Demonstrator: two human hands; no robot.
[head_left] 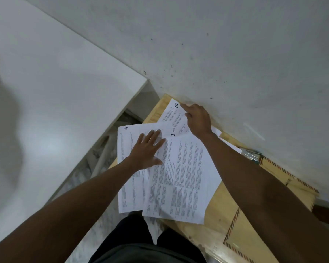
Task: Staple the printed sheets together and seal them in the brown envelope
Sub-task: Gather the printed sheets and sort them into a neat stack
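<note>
Left hand (pixel 147 149) flat, fingers straight, pressing the fanned white printed sheets (pixel 180 179) on the pale wooden table (pixel 218 204), right hand (pixel 198 118) pinching the far sheet's corner, metal stapler (pixel 252 155) and brown stripe-edged envelope (pixel 285 179) just right of that forearm.

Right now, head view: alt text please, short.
A person's left hand presses flat on fanned printed sheets on a wooden table while the right hand pinches the sheet marked 1. A stapler and brown envelope lie by the wall.
</note>
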